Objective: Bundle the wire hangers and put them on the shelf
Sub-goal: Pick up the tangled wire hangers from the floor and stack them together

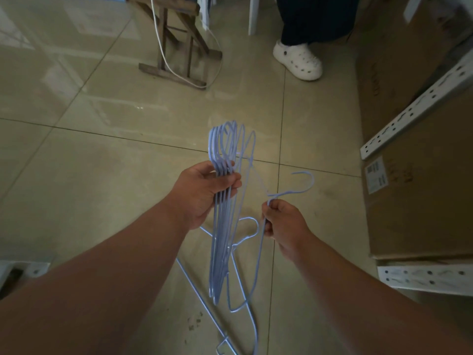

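My left hand (204,192) grips a stack of several pale blue wire hangers (221,142) held edge-on above the tiled floor. My right hand (284,222) pinches the neck of one more blue hanger (303,185), its hook pointing up and to the right. That hanger's body crosses the bundle near my left fingers. Another blue hanger (245,254) hangs or lies below the bundle, and a long blue wire (202,303) runs over the floor under my left forearm. A white slotted shelf upright (419,108) rises at the right.
Large cardboard boxes (409,208) stand at the right beside a lower white shelf rail (425,276). A wooden folding stand (179,47) with a white cable looped on it is at the top. A person's foot in a white clog (298,60) is beside it.
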Demonstrator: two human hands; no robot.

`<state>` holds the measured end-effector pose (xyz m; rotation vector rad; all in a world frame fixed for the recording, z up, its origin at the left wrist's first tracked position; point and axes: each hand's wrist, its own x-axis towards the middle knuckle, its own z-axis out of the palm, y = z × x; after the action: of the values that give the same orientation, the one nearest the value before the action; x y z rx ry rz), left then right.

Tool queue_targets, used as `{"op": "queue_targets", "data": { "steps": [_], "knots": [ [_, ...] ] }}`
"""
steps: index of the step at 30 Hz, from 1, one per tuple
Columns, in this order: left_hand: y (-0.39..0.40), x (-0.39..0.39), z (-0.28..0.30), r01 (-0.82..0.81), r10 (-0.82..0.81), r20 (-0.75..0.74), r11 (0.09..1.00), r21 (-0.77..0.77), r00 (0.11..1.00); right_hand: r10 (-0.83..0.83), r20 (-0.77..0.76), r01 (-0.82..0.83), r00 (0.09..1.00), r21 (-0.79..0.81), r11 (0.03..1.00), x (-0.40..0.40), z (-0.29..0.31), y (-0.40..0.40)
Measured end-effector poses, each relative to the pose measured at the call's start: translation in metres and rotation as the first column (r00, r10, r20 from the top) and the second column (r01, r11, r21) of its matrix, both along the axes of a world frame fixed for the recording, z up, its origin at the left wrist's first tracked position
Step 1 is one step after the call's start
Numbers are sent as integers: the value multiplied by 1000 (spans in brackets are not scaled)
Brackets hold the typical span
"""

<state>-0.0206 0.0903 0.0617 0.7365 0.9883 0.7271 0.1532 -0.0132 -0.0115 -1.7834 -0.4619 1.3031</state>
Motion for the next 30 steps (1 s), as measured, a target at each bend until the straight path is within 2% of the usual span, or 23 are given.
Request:
{"op": "queue_targets", "data": {
  "steps": [6,10,16,21,30],
  "knots": [
    [6,7,19,19,-26,136,998,54,990,-1,10,1,1000,13,1000,0,8,-2],
    [12,6,31,-4,-8,172,998,66,985,45,52,-46,998,16,999,-2,11,-4],
    [13,3,31,-17,9,98,997,80,995,-28,56,23,998,79,997,-5,21,-1],
    [8,2,23,37,-37,-1,997,62,999,-36,33,31,999,147,989,-4,34,6],
    [-5,3,14,78,-82,-42,994,-75,996,128,66,-139,990,220,966,-10,66,21]
  ]
}}
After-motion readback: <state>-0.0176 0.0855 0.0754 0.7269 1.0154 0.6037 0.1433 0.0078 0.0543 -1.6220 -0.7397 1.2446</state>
